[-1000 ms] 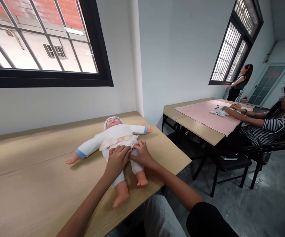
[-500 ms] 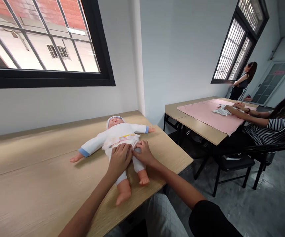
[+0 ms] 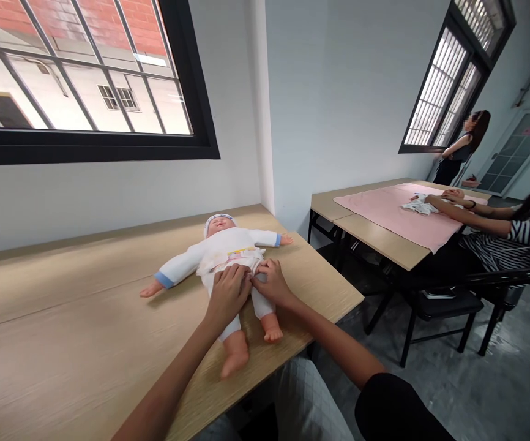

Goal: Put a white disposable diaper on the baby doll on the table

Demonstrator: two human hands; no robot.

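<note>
A baby doll (image 3: 219,248) lies on its back on the wooden table, arms spread and bare feet towards me. It wears a white suit with blue cuffs and a white cap. Around its hips is a white diaper (image 3: 235,257) with a coloured strip at the waist. My left hand (image 3: 231,291) rests over the diaper's lower part, fingers bent and closed at the crotch. Beside it my right hand (image 3: 272,283) pinches at the diaper's leg edge. The fingertips of both hands meet between the doll's legs, and what exactly they grip is mostly hidden.
The wooden table (image 3: 85,331) ends just right of the doll. Beyond a gap, a second table (image 3: 379,236) bears a pink cloth (image 3: 384,211), where a seated person in a striped top handles another doll (image 3: 423,204). Black chairs (image 3: 448,306) stand near it. Another person stands by the far window.
The view has shifted slightly, so everything sits a little further right. My hands stay at the doll's crotch with only small finger movement.
</note>
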